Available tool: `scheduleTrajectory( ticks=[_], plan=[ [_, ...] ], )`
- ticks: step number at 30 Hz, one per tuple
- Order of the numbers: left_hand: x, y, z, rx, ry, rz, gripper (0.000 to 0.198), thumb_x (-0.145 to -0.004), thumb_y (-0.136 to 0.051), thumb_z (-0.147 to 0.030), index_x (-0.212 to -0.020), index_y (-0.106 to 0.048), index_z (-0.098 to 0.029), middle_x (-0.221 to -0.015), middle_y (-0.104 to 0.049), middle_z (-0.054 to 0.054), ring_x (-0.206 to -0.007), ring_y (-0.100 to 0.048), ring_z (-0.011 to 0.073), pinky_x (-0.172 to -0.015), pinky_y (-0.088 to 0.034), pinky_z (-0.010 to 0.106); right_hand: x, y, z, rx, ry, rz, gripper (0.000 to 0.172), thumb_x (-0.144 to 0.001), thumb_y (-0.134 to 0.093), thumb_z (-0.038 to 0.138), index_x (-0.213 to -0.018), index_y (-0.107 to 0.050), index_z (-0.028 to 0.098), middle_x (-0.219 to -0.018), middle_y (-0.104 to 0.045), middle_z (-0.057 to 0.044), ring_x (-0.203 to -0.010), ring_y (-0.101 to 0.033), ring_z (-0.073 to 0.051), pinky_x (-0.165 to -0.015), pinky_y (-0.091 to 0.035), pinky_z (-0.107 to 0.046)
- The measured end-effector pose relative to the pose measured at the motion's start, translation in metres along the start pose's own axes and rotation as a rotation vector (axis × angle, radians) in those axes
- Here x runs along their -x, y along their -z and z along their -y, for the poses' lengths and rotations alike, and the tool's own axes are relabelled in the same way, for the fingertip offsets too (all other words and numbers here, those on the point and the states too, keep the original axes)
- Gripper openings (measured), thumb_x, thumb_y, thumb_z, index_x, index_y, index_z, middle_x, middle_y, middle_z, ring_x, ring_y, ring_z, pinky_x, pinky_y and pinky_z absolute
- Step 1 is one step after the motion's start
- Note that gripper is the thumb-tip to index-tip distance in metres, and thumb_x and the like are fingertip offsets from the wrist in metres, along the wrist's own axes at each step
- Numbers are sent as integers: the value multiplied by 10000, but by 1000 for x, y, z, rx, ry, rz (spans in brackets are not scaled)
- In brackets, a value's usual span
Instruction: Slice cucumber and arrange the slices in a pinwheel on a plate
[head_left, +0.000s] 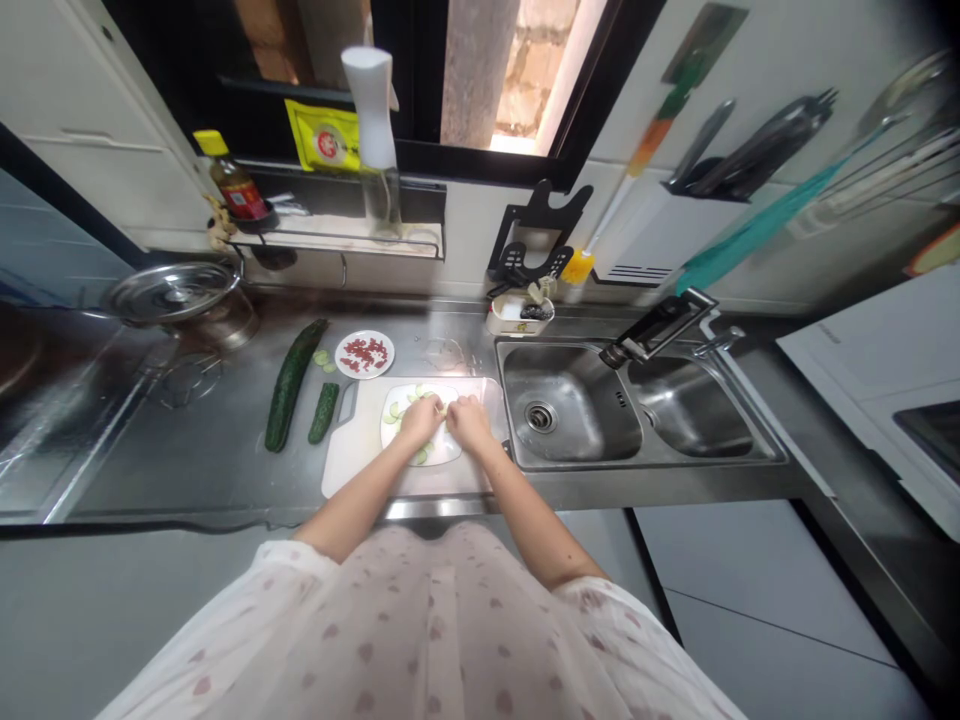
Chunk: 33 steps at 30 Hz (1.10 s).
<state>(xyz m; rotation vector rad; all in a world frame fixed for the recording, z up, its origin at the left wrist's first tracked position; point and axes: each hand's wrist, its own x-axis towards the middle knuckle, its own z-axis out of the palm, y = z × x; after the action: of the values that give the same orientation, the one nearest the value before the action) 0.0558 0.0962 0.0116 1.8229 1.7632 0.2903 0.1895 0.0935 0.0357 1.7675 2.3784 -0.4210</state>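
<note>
My left hand (421,420) and my right hand (469,424) meet over a white plate (448,452), fingers pinched together. Something small and pale shows between the fingertips, too small to name. Thin cucumber slices (392,411) lie around the plate, partly covered by my hands. Beneath the plate is a white cutting board (346,470). To its left lie a short piece of cucumber (323,412) and a long whole cucumber (289,392). Behind the board, a small round plate (342,362) holds chopped red bits (366,353).
A double steel sink (577,410) with a black faucet (645,335) adjoins the board on the right. At the back left stands a lidded steel pot (180,300). A wall rack (337,240) carries a sauce bottle (232,180) and a spray bottle (373,120). A knife block (660,225) hangs right.
</note>
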Motion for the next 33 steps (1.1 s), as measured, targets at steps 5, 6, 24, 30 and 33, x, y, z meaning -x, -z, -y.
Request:
scheduleTrajectory(
  ticks=[5, 6, 24, 30, 33],
  plan=[
    [0, 1, -1, -3, 13, 12, 175, -842, -619, -297, -980, -625, -190, -951, -683, 69, -892, -613, 185, -750, -417, 260, 1, 1, -3, -54, -30, -18, 261, -918, -454, 237, -1062, -658, 162, -1120, -594, -145, -1036, -450, -246, -862, -360, -329],
    [0, 1, -2, -2, 13, 14, 179, -843, -618, -300, -983, -626, -189, -950, -683, 69, -886, -614, 184, -747, -417, 259, 1, 2, -3, -64, -39, -22, 261, -918, -452, 237, -1063, -656, 164, -1119, -595, -141, -1033, -452, -242, -859, -360, -325],
    [2, 8, -5, 20, 27, 3, 182, -817, -641, -293, -975, -626, -203, -919, -692, 51, -840, -617, 177, -706, -408, 252, 1, 7, -4, -72, -90, -42, 257, -930, -430, 245, -1049, -646, 172, -1105, -604, -125, -1016, -468, -233, -806, -371, -308],
    [2, 5, -6, -3, 2, -14, 144, -841, -599, -270, -960, -627, -194, -937, -681, 56, -872, -609, 175, -729, -408, 250, -1, 7, -2, -79, -81, -16, 243, -912, -472, 247, -1061, -648, 168, -1109, -606, -130, -1028, -468, -233, -837, -363, -311],
    [1, 1, -5, -16, -16, -18, 135, -854, -561, -243, -958, -627, -188, -948, -672, 67, -895, -602, 182, -747, -411, 257, -2, 5, 0, -75, -70, -12, 240, -906, -480, 236, -1059, -649, 163, -1102, -611, -132, -1021, -474, -232, -845, -363, -312]
  ],
)
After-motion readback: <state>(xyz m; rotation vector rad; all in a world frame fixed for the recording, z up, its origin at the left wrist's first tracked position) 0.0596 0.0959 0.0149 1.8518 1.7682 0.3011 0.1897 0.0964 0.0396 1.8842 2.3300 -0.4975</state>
